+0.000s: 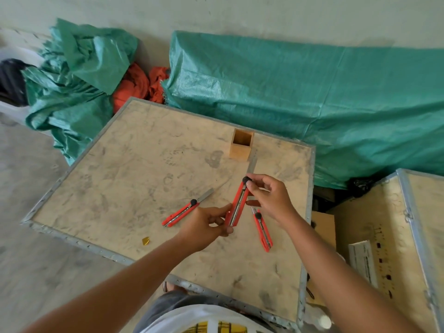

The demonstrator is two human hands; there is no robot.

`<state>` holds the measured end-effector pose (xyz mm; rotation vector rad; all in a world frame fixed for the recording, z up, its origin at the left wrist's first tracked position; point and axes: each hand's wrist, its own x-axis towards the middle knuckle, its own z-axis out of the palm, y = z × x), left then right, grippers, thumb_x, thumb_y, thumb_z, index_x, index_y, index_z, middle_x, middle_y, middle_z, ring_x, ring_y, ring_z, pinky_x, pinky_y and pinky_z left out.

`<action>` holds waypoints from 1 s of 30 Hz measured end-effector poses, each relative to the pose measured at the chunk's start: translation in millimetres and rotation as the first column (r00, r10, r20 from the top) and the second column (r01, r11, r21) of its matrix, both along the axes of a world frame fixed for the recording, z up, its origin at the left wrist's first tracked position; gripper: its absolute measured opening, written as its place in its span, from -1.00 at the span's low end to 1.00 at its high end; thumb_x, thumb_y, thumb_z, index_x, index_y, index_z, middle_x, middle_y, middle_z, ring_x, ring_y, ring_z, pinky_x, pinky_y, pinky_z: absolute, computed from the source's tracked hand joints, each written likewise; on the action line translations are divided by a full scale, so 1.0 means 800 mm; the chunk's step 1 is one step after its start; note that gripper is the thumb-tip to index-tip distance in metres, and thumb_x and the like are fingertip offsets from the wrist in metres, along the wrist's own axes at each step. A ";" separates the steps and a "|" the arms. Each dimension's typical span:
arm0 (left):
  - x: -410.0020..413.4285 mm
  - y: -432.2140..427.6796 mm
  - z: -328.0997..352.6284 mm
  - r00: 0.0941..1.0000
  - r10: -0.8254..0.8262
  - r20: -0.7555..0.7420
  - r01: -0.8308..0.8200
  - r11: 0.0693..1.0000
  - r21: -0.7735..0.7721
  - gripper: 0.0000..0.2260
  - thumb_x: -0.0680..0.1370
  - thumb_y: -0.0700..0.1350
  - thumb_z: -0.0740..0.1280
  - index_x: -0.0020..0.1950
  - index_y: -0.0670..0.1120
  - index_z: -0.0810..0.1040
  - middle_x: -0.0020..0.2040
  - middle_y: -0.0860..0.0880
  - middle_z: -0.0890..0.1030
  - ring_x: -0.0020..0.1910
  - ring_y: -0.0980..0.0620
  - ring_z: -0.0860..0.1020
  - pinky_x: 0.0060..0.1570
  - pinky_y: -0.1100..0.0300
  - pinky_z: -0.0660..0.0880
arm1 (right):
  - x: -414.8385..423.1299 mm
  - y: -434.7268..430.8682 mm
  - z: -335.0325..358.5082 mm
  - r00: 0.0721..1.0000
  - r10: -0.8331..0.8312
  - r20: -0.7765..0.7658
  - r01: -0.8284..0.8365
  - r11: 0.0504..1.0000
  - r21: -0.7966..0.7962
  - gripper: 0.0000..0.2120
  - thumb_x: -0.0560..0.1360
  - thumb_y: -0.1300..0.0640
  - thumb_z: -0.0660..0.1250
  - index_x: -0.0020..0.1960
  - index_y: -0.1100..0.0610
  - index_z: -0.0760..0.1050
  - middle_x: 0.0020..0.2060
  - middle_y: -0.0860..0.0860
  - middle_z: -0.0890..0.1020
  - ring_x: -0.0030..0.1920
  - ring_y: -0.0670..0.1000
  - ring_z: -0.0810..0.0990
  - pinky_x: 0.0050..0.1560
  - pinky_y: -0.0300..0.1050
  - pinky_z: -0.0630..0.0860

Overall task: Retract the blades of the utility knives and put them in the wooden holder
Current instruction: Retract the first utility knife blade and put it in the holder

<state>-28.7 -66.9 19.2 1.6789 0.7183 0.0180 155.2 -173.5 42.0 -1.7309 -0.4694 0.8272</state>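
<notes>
Head view, red knife (236,205) w/ blade out, left hand (207,226) gripping body, right hand (269,198) pinching its knob.

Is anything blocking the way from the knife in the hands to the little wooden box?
Nothing visible does. The held utility knife, gripped by the left hand and right hand, points its extended blade toward the wooden holder. Only bare crate top lies between them, and the holder's opening looks empty.

Three red utility knives with black sliders are seen. One (236,205) is held above the worktop (134,164), blade extended. Two lie flat: one (185,211) blade out, one (263,230) near the right edge. The wooden holder (241,145) stands upright, empty, near the far edge.
</notes>
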 end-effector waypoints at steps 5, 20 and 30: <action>0.005 -0.012 0.015 0.987 0.119 0.107 -0.113 0.992 -0.061 -0.51 0.38 -0.31 0.56 0.27 0.00 0.62 -0.02 -0.03 0.75 -0.10 0.10 0.65 0.00 0.11 0.66 | -0.022 -0.028 0.009 0.979 0.199 0.041 -0.199 0.980 -0.019 -0.81 0.58 0.17 0.43 0.17 0.09 0.70 0.01 0.06 0.73 -0.04 0.05 0.75 -0.20 -0.05 0.73; 0.016 -0.002 0.036 0.989 0.119 0.090 -0.114 0.992 -0.061 -0.49 0.30 -0.28 0.62 0.23 -0.07 0.66 -0.11 -0.01 0.77 -0.16 0.14 0.70 0.08 0.16 0.61 | -0.030 -0.036 0.010 0.920 0.184 0.346 -0.166 0.983 -0.082 -0.85 0.44 0.02 0.56 -0.09 0.01 0.63 -0.10 -0.10 0.70 -0.21 -0.10 0.69 -0.18 -0.24 0.61; 0.026 -0.001 0.042 0.991 0.093 0.095 -0.090 0.995 -0.038 -0.50 0.29 -0.29 0.62 0.17 0.01 0.67 -0.14 0.03 0.77 -0.20 0.19 0.69 0.07 0.20 0.57 | -0.029 -0.036 0.015 0.924 0.160 0.347 -0.155 0.987 -0.041 -0.84 0.46 0.08 0.55 0.02 0.04 0.65 -0.06 -0.10 0.71 -0.19 -0.08 0.70 -0.18 -0.36 0.57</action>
